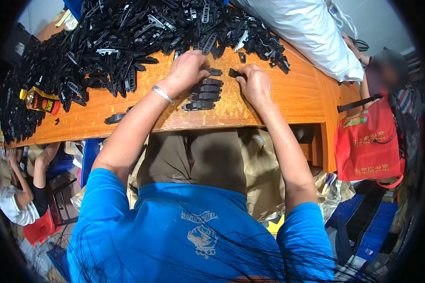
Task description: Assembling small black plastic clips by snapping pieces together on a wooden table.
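Observation:
On the orange wooden table (288, 106), a short column of black plastic parts (204, 96) lies between my hands, several of them side by side. My left hand (186, 70), with a silvery bracelet at its wrist, is closed at the far end of this column. A ridged black part (215, 72) sticks out from between its thumb and fingers. Opposite it, my right hand (257, 86) pinches a small black plastic piece (234, 73) by thumb and fingertips. The two pieces are apart. Another small black piece (242, 57) lies just beyond my right hand.
A big heap of black plastic parts (127, 37) covers the table's far and left side. A bottle with a yellow cap (40, 100) lies against it. White sack (311, 37) at far right; red bag (369, 141) at the right edge. Other people sit left and right.

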### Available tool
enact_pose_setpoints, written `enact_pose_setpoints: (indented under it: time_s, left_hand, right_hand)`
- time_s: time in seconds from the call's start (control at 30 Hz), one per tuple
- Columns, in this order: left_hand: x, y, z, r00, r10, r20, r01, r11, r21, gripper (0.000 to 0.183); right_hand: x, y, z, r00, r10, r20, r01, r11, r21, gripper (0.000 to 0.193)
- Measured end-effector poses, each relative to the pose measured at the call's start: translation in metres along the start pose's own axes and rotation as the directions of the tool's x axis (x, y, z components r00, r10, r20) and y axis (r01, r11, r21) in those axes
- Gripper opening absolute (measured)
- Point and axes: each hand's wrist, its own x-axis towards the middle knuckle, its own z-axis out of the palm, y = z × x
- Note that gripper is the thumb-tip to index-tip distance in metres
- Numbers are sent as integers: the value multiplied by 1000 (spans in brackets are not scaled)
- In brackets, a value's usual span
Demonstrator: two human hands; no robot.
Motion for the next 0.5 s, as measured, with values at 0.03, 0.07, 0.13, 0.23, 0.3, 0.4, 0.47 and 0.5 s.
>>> enact_pose_setpoints:
  time_s: [0.03,0.07,0.13,0.23,0.3,0.4,0.47,0.5]
  left_hand:
    - [-2,0,-1,1000,1,1,-1,1000,-1,20]
    - [-4,1,0,1000,2,1,-2,1000,-1,20]
    - [-7,0,3,999,24,-46,-25,1000,-8,23]
    - [-7,2,5,997,41,-67,-42,999,-12,21]
    - [-9,3,3,997,22,-69,-25,999,-47,20]
    - [-14,-2,3,996,-20,-82,13,997,-80,19]
    - [-19,-6,6,994,-50,-94,43,996,-78,19]
    - [-19,-5,8,992,-34,-120,25,997,-73,19]
  right_hand:
    - [4,-3,-2,998,20,58,-19,999,-26,28]
    - [7,-6,-4,992,42,116,-36,998,-54,26]
    - [9,-15,-8,994,7,110,-2,999,-44,25]
    - [11,-13,-6,991,-26,130,31,999,-39,25]
    - [13,-9,-3,987,-25,157,32,999,-43,27]
    - [13,-12,-1,995,-27,99,29,999,-22,25]
    - [13,-25,-1,996,-63,69,59,997,57,23]
    - [14,-23,3,996,-62,70,58,997,57,23]
